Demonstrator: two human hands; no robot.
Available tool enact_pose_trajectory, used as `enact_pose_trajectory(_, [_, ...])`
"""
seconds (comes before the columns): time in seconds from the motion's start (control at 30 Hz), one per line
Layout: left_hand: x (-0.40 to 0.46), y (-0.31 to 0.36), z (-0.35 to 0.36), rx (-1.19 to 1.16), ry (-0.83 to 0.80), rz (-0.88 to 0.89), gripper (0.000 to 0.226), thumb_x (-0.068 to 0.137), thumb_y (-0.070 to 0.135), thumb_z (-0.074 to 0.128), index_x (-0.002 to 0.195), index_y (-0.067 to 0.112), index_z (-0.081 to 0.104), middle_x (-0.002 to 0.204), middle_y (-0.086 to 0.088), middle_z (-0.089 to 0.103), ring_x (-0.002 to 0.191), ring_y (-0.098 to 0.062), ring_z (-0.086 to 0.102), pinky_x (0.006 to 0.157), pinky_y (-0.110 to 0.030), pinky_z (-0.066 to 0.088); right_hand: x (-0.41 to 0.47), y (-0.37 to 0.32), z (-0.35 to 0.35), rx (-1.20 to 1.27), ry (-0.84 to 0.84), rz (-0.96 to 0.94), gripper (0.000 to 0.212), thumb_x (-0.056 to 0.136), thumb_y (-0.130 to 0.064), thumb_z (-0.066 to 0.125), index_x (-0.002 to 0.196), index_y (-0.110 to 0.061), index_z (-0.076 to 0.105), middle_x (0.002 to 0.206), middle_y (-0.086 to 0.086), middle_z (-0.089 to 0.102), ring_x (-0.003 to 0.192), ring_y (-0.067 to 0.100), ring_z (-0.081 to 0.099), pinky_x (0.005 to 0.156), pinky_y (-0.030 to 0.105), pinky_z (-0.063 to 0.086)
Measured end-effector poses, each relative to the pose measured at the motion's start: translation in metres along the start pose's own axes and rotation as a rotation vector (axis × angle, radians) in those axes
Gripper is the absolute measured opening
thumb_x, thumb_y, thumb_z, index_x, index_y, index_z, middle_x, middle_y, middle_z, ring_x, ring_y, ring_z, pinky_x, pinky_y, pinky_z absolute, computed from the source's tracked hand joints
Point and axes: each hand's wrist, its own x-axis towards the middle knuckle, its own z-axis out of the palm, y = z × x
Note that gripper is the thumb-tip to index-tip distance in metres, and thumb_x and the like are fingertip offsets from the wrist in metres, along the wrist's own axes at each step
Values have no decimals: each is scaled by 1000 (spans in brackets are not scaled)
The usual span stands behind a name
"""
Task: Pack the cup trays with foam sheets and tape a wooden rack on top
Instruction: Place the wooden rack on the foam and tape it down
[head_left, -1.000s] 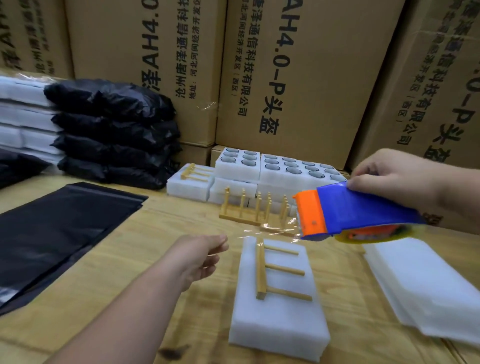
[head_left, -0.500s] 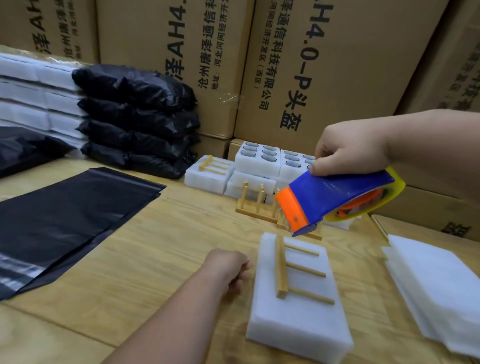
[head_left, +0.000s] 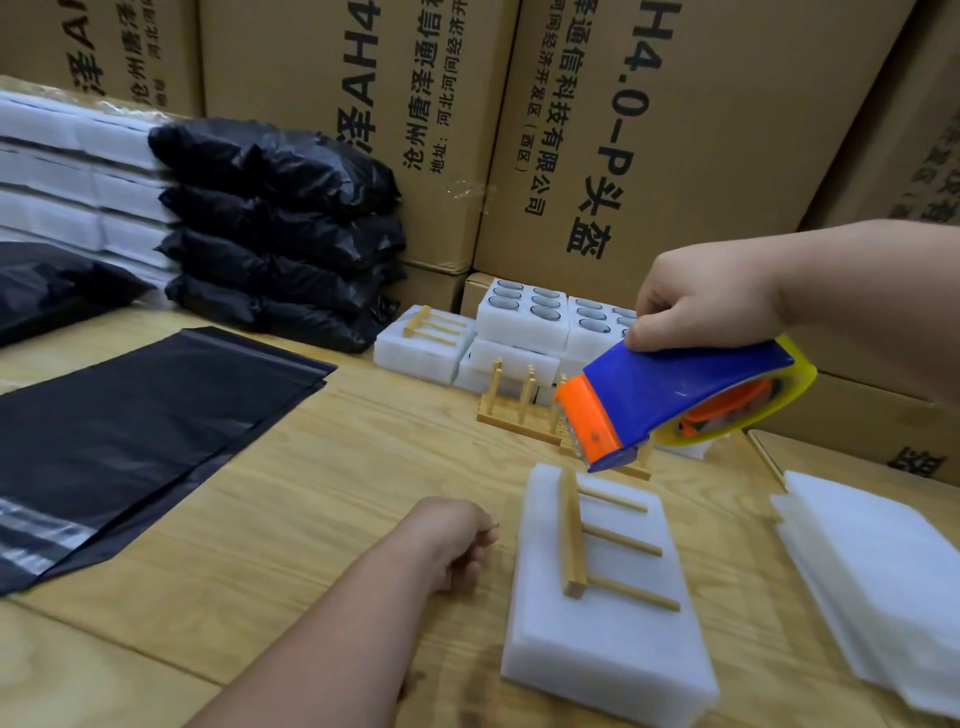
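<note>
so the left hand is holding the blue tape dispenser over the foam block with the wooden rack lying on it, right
Not quite: the head view shows the right hand holding the blue tape dispenser over the foam block with the wooden rack lying on it. The left hand is beside the block.

We saw a blue tape dispenser (head_left: 685, 387) with an orange nose and yellow roll, white foam block (head_left: 608, 631) under a pale wooden rack (head_left: 571, 540), black bags (head_left: 280, 228), brown cartons (head_left: 649, 130) printed black, and a light wood-grained worktop (head_left: 311, 519).

The plywood surface (head_left: 322, 499) carries a foam pack (head_left: 613, 644) right of the left hand (head_left: 457, 540), black bags (head_left: 130, 431) to its left.
</note>
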Motion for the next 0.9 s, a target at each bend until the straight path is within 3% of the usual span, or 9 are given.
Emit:
enact_pose_trajectory(0.2, [-2,-3,13,233,36,31,20,85,5,62,66,7,66,58,-7,60,40,-16,50,43,-21,47,3,-6,-1,-25,9,-13,45,94,-51,52,88,-13,73,75,4,73,55,8,63,58,27,53])
enact_pose_trajectory(0.33, [-7,-5,22,400,73,109,17,75,12,56,66,2,68,55,-11,65,44,-25,59,46,-27,55,3,-7,0,-18,-16,-20,43,94,-52,52,89,-15,73,76,2,74,67,16,71,62,29,56])
enact_pose_trajectory(0.43, [-10,-6,25,529,115,175,29,75,22,52,84,1,69,66,-11,73,54,-28,70,46,-27,56,1,-7,1,-12,-11,-24,43,95,-51,53,89,-15,73,77,2,74,66,16,71,61,28,56])
enact_pose_trajectory(0.53, [-7,-10,22,615,165,234,57,76,32,52,131,17,50,86,-6,74,60,-23,72,51,-28,57,-2,-7,4,1,-22,-26,41,95,-51,52,89,-15,73,78,2,75,67,16,71,61,27,55])
enact_pose_trajectory(0.57, [-7,-11,21,666,190,252,59,76,36,53,132,19,47,87,-4,73,61,-21,72,56,-30,60,-3,-6,5,8,-28,-26,41,95,-50,52,89,-16,73,78,2,75,69,16,71,61,27,55])
enact_pose_trajectory(0.63, [-5,-15,19,772,253,296,54,78,46,55,124,19,52,87,-1,72,65,-20,72,67,-34,62,-5,-5,7,25,-34,-23,39,96,-49,53,88,-17,73,76,0,75,71,16,72,61,26,55])
enact_pose_trajectory(0.73, [2,-24,19,840,313,384,52,83,55,53,121,20,59,105,0,69,90,-22,69,83,-38,59,-8,-2,9,40,-29,-13,38,97,-49,52,86,-18,72,74,-2,75,69,14,71,61,26,55])
enact_pose_trajectory(0.9, [3,-31,20,905,386,457,48,88,57,52,120,23,63,114,4,70,107,-22,65,86,-34,54,-11,3,12,52,-32,6,36,97,-49,53,88,-20,72,76,-4,75,72,14,73,60,23,55])
